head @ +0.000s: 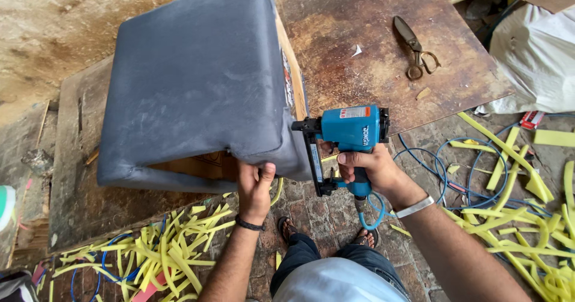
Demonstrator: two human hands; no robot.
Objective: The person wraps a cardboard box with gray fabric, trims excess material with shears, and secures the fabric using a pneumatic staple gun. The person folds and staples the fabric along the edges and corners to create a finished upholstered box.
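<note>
A box-shaped cushion frame covered in blue-grey fabric [197, 80] stands tilted on a worn wooden board [359, 44]. My left hand [254, 188] grips the fabric at its lower near corner, pulling it under the edge. My right hand [371, 167] holds a blue pneumatic staple gun [347, 134] by its handle, nose pressed against the frame's right side near that corner. A blue air hose [374, 212] hangs from the gun's base.
Old metal scissors [416, 50] lie on the board at the back right. Yellow foam strips [173, 248] and blue hose loops [473, 164] litter the brick floor on both sides. A white sack [533, 50] sits at the right. My feet in sandals are below.
</note>
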